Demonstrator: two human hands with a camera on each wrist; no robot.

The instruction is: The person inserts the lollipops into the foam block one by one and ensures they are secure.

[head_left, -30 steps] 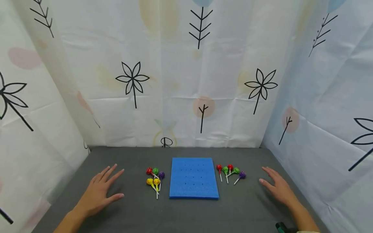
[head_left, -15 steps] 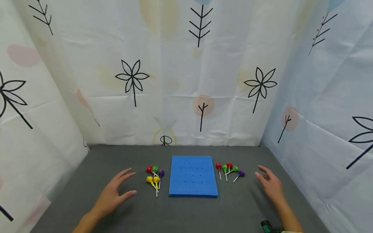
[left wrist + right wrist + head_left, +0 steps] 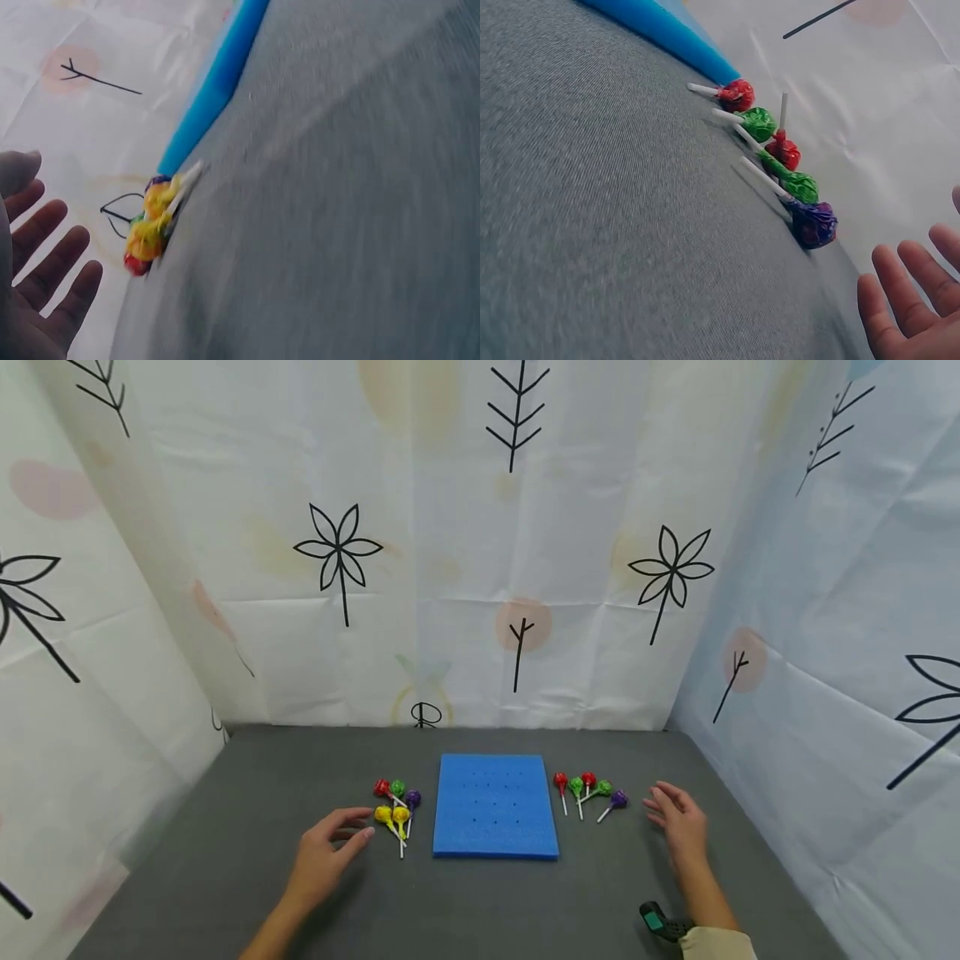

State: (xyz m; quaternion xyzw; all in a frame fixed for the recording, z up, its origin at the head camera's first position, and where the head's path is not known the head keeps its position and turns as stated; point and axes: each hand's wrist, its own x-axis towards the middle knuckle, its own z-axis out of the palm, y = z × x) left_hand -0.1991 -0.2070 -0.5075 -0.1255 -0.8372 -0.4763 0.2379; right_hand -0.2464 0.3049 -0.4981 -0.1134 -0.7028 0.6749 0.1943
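Note:
My left hand [image 3: 324, 857] is just left of a cluster of wrapped lollipops, its relaxed fingers holding nothing. That cluster has a red lollipop [image 3: 382, 787], a green one [image 3: 397, 787], a purple one [image 3: 413, 798] and two yellow lollipops [image 3: 146, 238]. Over on the right, my right hand [image 3: 681, 827] hovers beside another group, its fingers loosely extended and bare. Nearest to it lies a purple lollipop [image 3: 814, 223]; two green lollipops [image 3: 758, 124] and two red ones [image 3: 736, 94] lie further left. Between both groups sits a blue foam block [image 3: 495, 839] with rows of small holes.
The grey tabletop [image 3: 480, 910] carries everything. White printed cloth [image 3: 450, 527] hangs behind it and on both sides. A black device with a green patch [image 3: 656, 920] sits at my right wrist, by a beige sleeve [image 3: 716, 943].
My left hand has moved right, up to the left lollipop cluster, its spread fingers drawing together. My right hand has come left toward its group. The lollipops and block stay where they were.

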